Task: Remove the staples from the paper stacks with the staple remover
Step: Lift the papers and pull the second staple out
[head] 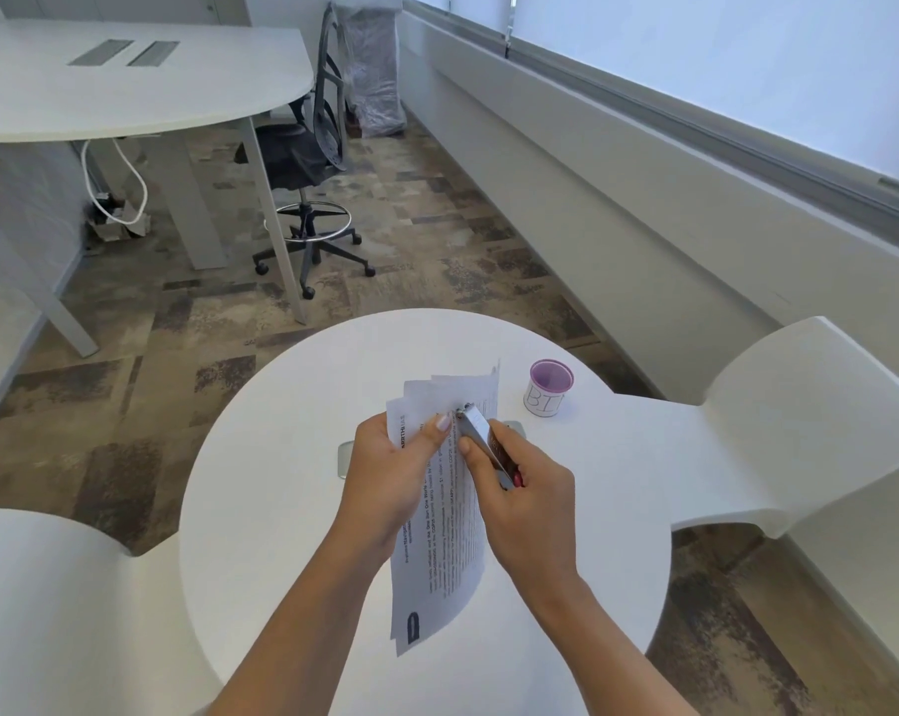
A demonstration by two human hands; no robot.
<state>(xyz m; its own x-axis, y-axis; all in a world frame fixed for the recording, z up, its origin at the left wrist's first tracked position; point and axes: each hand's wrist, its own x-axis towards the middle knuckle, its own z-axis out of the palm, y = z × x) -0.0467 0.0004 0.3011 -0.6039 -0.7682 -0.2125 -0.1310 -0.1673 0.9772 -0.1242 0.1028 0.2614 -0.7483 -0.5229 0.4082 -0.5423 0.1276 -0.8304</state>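
round white table [261, 483] | purple-rimmed cup [549, 389] on it, far right | black office chair [308, 162] by desk [127, 85]

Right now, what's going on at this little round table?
A person is working on a paper stack held over the round white table. The left hand grips the sheets near the top, while the right hand holds a metal staple remover with its tip at the stack's upper corner. The staple itself is too small to see. A purple-rimmed cup stands on the table.
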